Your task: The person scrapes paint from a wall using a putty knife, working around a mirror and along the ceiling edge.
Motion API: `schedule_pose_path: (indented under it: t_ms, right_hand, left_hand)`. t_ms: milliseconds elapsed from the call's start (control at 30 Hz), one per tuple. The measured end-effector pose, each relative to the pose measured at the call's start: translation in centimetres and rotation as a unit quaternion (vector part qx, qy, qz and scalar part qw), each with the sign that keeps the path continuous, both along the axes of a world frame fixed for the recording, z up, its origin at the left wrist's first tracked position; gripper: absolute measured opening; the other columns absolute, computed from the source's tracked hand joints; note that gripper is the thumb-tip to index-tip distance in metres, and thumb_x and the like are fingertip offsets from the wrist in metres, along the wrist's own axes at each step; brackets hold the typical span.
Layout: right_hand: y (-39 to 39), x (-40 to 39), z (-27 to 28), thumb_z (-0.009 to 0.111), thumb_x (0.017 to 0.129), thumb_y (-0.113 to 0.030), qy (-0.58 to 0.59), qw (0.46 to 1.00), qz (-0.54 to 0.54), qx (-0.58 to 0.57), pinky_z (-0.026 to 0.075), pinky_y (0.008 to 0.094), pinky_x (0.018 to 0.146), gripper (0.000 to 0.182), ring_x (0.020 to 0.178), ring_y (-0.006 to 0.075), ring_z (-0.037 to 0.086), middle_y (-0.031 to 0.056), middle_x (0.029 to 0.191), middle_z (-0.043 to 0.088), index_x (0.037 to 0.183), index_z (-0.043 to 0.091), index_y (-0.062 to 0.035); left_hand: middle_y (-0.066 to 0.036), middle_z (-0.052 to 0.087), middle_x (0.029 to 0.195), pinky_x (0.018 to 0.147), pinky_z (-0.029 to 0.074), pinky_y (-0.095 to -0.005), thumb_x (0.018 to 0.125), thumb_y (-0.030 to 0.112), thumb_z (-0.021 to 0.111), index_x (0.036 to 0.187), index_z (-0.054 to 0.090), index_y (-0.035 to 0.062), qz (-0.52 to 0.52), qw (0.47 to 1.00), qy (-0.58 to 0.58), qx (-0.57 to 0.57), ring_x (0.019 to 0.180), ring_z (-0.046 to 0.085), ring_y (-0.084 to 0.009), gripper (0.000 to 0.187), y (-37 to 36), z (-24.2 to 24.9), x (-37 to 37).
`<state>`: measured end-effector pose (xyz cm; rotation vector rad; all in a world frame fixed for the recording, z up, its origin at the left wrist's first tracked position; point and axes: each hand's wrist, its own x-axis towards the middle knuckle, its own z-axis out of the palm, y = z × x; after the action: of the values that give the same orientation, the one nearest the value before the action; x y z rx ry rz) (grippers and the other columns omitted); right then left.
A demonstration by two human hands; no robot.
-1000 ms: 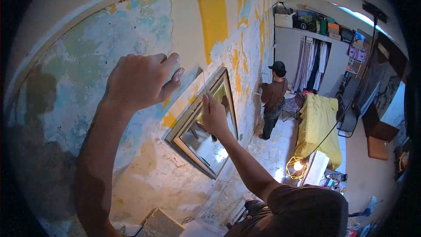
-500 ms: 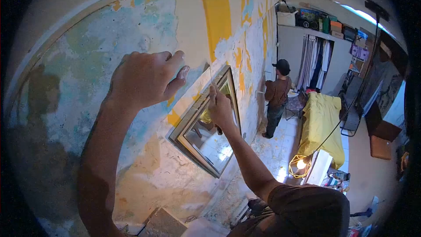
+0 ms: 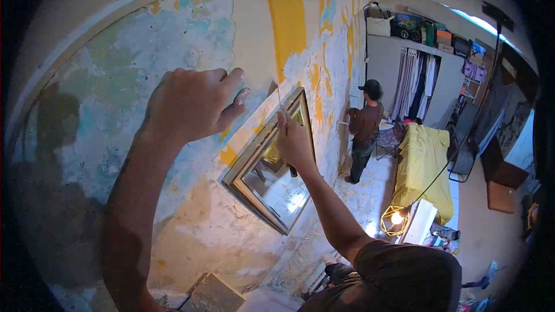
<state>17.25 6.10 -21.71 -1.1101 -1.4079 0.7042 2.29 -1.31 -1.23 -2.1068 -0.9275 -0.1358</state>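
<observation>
My right hand [image 3: 293,141] is wrapped round a scraper [image 3: 279,95] whose thin blade points up at the wall. The end of its dark handle shows below my palm. The blade tip meets the lower edge of a smooth cream paint area [image 3: 252,40], though contact is hard to judge. To the left, my left hand [image 3: 188,104] is raised before the wall, fingers bent, thumb and forefinger apart, with nothing visible between them. White residue coats the thumb tip. Behind my right hand, a framed mirror [image 3: 277,188] leans tilted against the wall.
Peeling wall [image 3: 133,40] shows white, green and yellow patches. Farther back, another person [image 3: 365,127] stands facing the wall. A yellow-covered bed [image 3: 422,164], a lit cage lamp [image 3: 396,218] and a wardrobe [image 3: 384,60] lie to the right. A board [image 3: 214,296] rests below.
My right hand and the scraper have shifted very slightly down and right. My left hand stays where it was. The other person's arm has moved slightly.
</observation>
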Motion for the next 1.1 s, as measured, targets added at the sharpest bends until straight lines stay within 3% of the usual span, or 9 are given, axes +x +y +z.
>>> schedule_pose_path:
  t_ms: [67,200,467,600,733,800,867,967,1100]
  right_hand:
    - [-0.7,-0.9,-0.1,0.037,0.104,-0.028,0.008,0.999,-0.045,0.024,0.044,0.0524,0.058,0.036,0.069,0.0495,0.061,0.0306,0.071,0.059,0.127,0.049,-0.0028]
    - [0.4,-0.6,-1.4,0.037,0.104,-0.027,-0.047,0.998,-0.044,0.016,0.045,0.0542,0.059,0.038,0.071,0.0501,0.061,0.0316,0.074,0.061,0.129,0.048,-0.0009]
    - [-0.5,-1.2,-1.4,0.037,0.104,-0.029,-0.027,0.997,-0.061,0.048,0.045,0.0528,0.059,0.043,0.071,0.0491,0.061,0.0326,0.073,0.060,0.127,0.048,0.0044]
    - [0.0,-1.0,-0.4,0.038,0.104,-0.028,-0.030,0.998,-0.046,0.022,0.044,0.0536,0.057,0.037,0.068,0.0492,0.061,0.0316,0.072,0.059,0.125,0.050,0.0010]
    - [0.0,-1.2,-1.8,0.037,0.104,-0.028,-0.032,0.992,-0.058,0.107,0.043,0.0539,0.056,0.034,0.066,0.0487,0.061,0.0299,0.067,0.058,0.125,0.048,-0.0028]
    - [1.1,-0.4,-1.2,0.038,0.104,-0.027,-0.032,0.996,-0.055,0.056,0.043,0.0542,0.056,0.034,0.066,0.0491,0.060,0.0305,0.066,0.058,0.126,0.047,-0.0026]
    - [0.6,-1.6,-0.9,0.037,0.104,-0.026,-0.034,0.998,-0.058,0.010,0.043,0.0541,0.056,0.035,0.066,0.0495,0.060,0.0307,0.068,0.058,0.125,0.048,-0.0010]
    - [0.3,-1.9,-2.9,0.038,0.104,-0.028,-0.019,0.989,-0.070,0.131,0.044,0.0539,0.056,0.037,0.066,0.0494,0.060,0.0294,0.067,0.058,0.123,0.049,0.0023]
    - [0.8,-0.6,-0.7,0.037,0.104,-0.028,-0.017,0.999,-0.044,0.024,0.045,0.0562,0.059,0.040,0.070,0.0498,0.061,0.0319,0.071,0.060,0.126,0.048,0.0042]
  left_hand:
    - [-0.011,0.068,0.079,0.060,0.055,-0.0396,0.087,0.029,0.064,0.104,0.062,0.0036,0.004,1.000,-0.005,-0.019,0.064,0.067,-0.0284,0.031,0.0,0.1,0.1]
    - [-0.011,0.067,0.079,0.060,0.055,-0.0400,0.086,0.029,0.065,0.103,0.062,0.0040,-0.004,1.000,-0.014,-0.025,0.064,0.067,-0.0287,0.031,0.0,-0.1,-0.1]
    - [-0.010,0.067,0.078,0.059,0.055,-0.0399,0.087,0.029,0.063,0.104,0.062,0.0043,-0.006,1.000,-0.010,-0.019,0.065,0.067,-0.0286,0.030,0.4,-0.2,-0.3]
    - [-0.010,0.067,0.077,0.059,0.054,-0.0399,0.087,0.029,0.063,0.103,0.062,0.0037,0.006,1.000,0.000,-0.010,0.065,0.067,-0.0293,0.030,0.2,0.0,0.0]
    - [-0.009,0.066,0.073,0.058,0.055,-0.0397,0.087,0.032,0.063,0.101,0.061,0.0061,-0.022,1.000,-0.007,-0.004,0.061,0.066,-0.0280,0.029,0.4,-0.2,-0.3]
    - [-0.007,0.066,0.070,0.057,0.056,-0.0392,0.087,0.035,0.064,0.098,0.061,0.0088,-0.036,0.999,-0.002,0.013,0.058,0.066,-0.0262,0.028,0.2,-0.2,-0.3]
    - [-0.011,0.067,0.081,0.061,0.055,-0.0409,0.084,0.029,0.065,0.106,0.061,0.0037,0.004,1.000,0.005,-0.012,0.067,0.067,-0.0302,0.034,0.0,0.0,0.1]
    - [-0.011,0.067,0.081,0.061,0.055,-0.0407,0.084,0.029,0.065,0.107,0.061,0.0036,0.017,0.999,-0.004,-0.034,0.067,0.067,-0.0303,0.034,0.1,0.0,0.0]
    - [-0.010,0.067,0.079,0.061,0.055,-0.0402,0.087,0.028,0.063,0.107,0.061,0.0033,0.001,1.000,0.012,-0.017,0.066,0.067,-0.0298,0.033,0.2,-0.1,-0.1]
